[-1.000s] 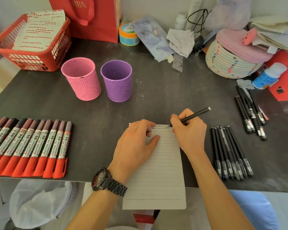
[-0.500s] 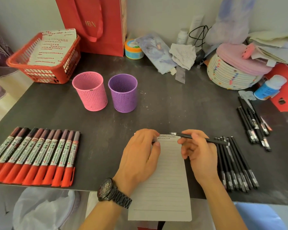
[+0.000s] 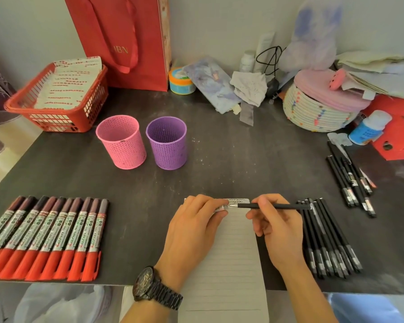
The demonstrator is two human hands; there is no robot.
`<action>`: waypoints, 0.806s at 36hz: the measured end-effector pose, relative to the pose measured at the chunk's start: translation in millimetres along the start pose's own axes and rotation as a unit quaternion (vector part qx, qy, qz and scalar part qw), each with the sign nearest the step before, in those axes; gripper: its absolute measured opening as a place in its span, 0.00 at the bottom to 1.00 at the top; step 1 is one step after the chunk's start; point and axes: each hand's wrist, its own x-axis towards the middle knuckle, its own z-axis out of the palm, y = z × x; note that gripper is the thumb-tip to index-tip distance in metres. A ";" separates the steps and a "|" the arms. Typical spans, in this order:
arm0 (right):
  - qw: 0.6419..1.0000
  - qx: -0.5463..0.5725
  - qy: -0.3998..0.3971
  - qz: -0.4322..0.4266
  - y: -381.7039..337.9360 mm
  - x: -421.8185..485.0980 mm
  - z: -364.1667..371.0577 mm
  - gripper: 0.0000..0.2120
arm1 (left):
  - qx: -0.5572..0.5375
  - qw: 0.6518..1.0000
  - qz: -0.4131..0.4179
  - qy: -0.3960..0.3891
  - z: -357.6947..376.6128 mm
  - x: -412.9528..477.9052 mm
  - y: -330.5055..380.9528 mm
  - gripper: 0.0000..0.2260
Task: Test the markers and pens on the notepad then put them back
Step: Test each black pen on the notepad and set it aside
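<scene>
We seem to be at home: a cluttered tabletop [image 3: 219, 159] against a wall, gift bag [image 3: 126, 43], woven basket [image 3: 313, 113].

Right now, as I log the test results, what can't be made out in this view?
Head view:
Scribbles atop the lined white notepad: too small to read.
Notepad's bottom edge: cut off by the frame.
Small pale piece pinched by the left hand, facing the slim black pen in the right hand: fingers mostly cover it.
Red-capped markers' labels: blurred.
</scene>
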 end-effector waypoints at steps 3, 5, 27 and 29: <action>1.000 -0.014 -0.013 -0.002 -0.5 -0.4 0.3 0.08 | -0.001 1.000 0.010 -0.003 0.2 -0.4 0.3 0.13; 0.999 -0.023 -0.026 -0.005 -0.6 -0.6 0.8 0.09 | 0.003 1.000 0.015 -0.003 0.4 -0.6 0.2 0.14; 0.981 -0.165 -0.098 -0.010 -8.2 -0.4 11.7 0.04 | -0.037 0.998 0.040 0.006 0.9 -4.5 -0.7 0.08; 0.980 -0.176 -0.095 0.000 -6.8 -0.9 10.3 0.06 | -0.019 1.000 0.014 -0.018 1.9 -3.1 -0.1 0.13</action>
